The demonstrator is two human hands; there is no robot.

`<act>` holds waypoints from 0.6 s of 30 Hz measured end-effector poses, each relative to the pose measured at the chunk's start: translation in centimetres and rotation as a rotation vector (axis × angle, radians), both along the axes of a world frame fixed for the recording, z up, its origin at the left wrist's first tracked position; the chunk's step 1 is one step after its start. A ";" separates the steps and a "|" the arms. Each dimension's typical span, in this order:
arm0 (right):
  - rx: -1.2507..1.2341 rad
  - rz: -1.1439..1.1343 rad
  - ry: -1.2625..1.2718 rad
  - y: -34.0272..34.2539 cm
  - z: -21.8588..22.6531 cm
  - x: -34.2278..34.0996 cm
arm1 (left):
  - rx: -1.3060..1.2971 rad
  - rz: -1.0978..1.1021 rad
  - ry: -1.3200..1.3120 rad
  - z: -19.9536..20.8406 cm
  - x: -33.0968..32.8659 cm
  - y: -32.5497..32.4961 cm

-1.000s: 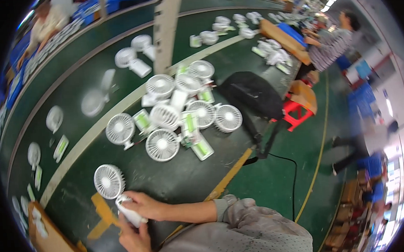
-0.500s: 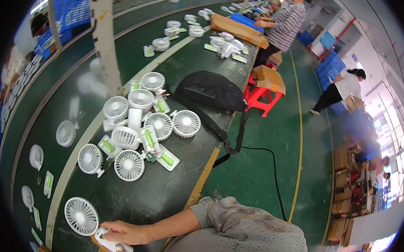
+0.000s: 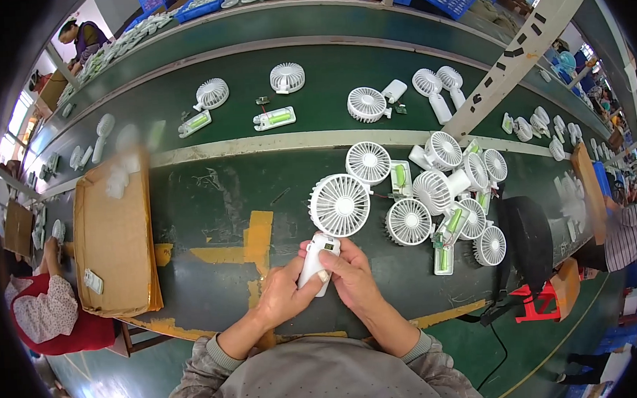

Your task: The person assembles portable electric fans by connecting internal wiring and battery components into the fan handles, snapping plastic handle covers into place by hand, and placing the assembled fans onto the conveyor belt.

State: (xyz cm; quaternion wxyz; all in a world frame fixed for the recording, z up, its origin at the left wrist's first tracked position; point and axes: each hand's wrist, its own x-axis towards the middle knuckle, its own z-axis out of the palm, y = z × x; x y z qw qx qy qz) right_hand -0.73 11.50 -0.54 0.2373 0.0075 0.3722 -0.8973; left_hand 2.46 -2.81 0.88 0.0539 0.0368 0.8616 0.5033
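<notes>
A white handheld fan [image 3: 341, 206] is in front of me, its round grille pointing away and its handle between my hands. My left hand [image 3: 282, 291] grips the lower handle from the left. From the right, my right hand [image 3: 354, 275] holds the same handle, its thumb beside a small dark window near the top. Right of the held fan lies a cluster of white fans [image 3: 433, 191], several with handles opened to show green cells and circuit boards. One fan head [image 3: 368, 162] rests just behind the grille of the held one.
A cardboard tray [image 3: 151, 244] with a small white part stands at the left. Beyond a pale rail [image 3: 272, 145], more fans lie on the green conveyor [image 3: 319, 69]. A metal post [image 3: 519, 48] rises at the right, near a black bag [image 3: 528, 235] and red stool [image 3: 537, 304]. Other people sit on both sides.
My view has swung left, from along the bench to straight across it. The fan stays in both hands and now appears at the centre; the cardboard tray has come into full view.
</notes>
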 end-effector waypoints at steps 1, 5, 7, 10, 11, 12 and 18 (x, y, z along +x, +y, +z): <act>-0.001 0.005 0.001 -0.1 -0.2 -0.1 | -0.001 0.005 0.001 0.1 -0.1 0.0; 0.008 -0.017 -0.027 0.0 -0.5 -0.2 | 0.220 0.030 -0.266 0.4 -0.4 0.4; 0.023 -0.023 -0.022 0.2 -0.6 -0.5 | 0.258 0.024 -0.271 0.4 -0.6 0.3; 0.044 0.031 -0.027 0.2 -0.5 -1.2 | 0.302 0.005 -0.345 0.1 -1.1 0.0; 0.071 0.032 -0.012 0.1 -0.4 -1.5 | 0.397 -0.002 -0.358 -0.3 -1.5 -0.1; 0.097 0.034 0.004 0.0 -0.3 -1.9 | 0.491 -0.008 -0.369 -0.7 -1.8 -0.2; 0.153 0.040 0.116 -0.6 -0.1 -3.1 | 0.612 -0.024 -0.336 -1.1 -2.7 -0.6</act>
